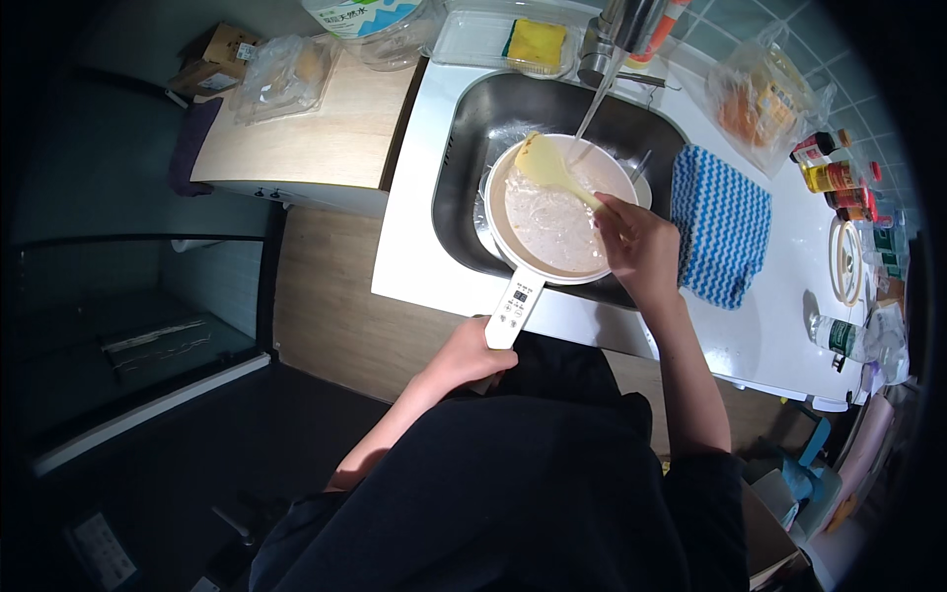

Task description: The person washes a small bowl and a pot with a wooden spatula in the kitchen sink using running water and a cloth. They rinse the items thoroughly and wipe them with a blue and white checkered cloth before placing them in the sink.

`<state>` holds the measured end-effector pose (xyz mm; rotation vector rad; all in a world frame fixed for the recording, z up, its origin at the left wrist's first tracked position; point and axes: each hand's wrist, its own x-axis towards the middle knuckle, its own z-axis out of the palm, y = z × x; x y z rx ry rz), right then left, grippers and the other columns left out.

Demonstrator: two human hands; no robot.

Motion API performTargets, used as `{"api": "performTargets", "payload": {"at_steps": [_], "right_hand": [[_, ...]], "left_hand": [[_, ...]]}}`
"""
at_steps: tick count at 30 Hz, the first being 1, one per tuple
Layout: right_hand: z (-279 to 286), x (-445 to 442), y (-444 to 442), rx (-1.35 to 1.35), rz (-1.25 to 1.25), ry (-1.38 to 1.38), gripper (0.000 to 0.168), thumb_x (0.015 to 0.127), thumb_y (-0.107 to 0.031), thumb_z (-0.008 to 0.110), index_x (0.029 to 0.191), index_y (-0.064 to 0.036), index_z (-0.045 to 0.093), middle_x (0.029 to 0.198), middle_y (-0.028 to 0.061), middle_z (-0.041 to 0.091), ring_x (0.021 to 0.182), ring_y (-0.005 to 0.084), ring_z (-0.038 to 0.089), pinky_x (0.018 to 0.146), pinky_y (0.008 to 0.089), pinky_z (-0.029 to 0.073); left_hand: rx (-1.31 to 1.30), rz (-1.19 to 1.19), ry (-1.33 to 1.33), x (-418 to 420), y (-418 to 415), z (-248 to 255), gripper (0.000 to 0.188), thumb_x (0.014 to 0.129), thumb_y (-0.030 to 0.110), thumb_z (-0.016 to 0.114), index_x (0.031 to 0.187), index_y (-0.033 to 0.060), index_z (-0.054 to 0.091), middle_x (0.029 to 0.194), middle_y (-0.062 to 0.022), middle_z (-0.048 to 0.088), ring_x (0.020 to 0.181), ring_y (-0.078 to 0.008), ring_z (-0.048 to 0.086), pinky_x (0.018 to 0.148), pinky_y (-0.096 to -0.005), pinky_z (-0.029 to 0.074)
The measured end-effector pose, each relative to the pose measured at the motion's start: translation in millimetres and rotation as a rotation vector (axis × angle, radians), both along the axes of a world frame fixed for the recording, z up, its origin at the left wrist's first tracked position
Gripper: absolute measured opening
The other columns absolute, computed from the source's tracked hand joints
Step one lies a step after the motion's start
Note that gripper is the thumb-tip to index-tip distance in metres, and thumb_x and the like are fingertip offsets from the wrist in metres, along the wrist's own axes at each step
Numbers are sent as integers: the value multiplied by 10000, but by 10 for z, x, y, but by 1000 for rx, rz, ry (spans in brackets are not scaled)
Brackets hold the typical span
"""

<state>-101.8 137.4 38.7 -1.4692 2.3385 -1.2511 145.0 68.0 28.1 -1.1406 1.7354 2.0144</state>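
Observation:
My left hand [473, 353] grips the white handle of an electric cooking pot [516, 307]; the handle carries a small display and buttons. The pot's round bowl sits over the steel sink [462, 214]. Water runs from the faucet [629, 33] into the bowl, where it pools with bubbles. In my right hand [640, 240] is a pale yellow spatula [551, 164], its head tilted up at the bowl's far left side with brown residue on the tip. Partly hidden behind the pot, other dishes lie in the sink.
A blue-and-white zigzag cloth [721, 226] lies right of the sink. Behind it, a yellow sponge [536, 44] rests on a clear plastic tray [470, 44]. Sauce bottles [840, 176], a bagged food package [762, 103] and a round lid [846, 263] line the right side.

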Motion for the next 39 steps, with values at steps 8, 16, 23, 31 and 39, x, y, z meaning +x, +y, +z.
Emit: {"api": "performTargets", "payload": {"at_steps": [8, 16, 23, 31, 39], "right_hand": [[-24, -6, 74, 29, -147, -169, 201, 833, -133, 672, 978, 1, 707, 772, 187, 682, 613, 250, 684, 577, 285, 519], [-117, -46, 222, 36, -233, -266, 233, 860, -176, 662, 999, 6, 702, 776, 198, 685, 678, 252, 696, 635, 296, 520], [-142, -83, 321, 22, -246, -310, 226, 852, -172, 670, 995, -1, 706, 784, 176, 693, 670, 225, 691, 623, 284, 513], [286, -153, 371, 225, -118, -52, 210, 809, -112, 660, 1001, -42, 708, 819, 166, 694, 690, 290, 683, 617, 324, 526], [89, -179, 191, 393, -122, 68, 128, 844, -151, 630, 903, -41, 661, 739, 173, 670, 685, 326, 663, 638, 400, 526]], "left_hand": [[36, 47, 21, 28, 25, -73, 152, 724, 46, 637, 821, -54, 577, 626, -93, 613, 524, -171, 605, 492, -305, 476], [0, 51, 40, 52, 52, -142, 162, 720, 59, 641, 818, -53, 576, 637, -95, 614, 528, -167, 604, 497, -305, 480], [-17, 55, 22, 25, 64, -75, 153, 720, 56, 628, 809, -54, 570, 633, -86, 609, 521, -164, 597, 492, -305, 473], [31, 73, 16, 11, 62, -33, 125, 717, 51, 620, 788, -41, 575, 616, -80, 599, 513, -163, 590, 484, -307, 464], [36, 45, 25, 12, 41, -36, 139, 717, 50, 622, 803, -46, 569, 618, -85, 601, 498, -160, 586, 477, -306, 467]]}}
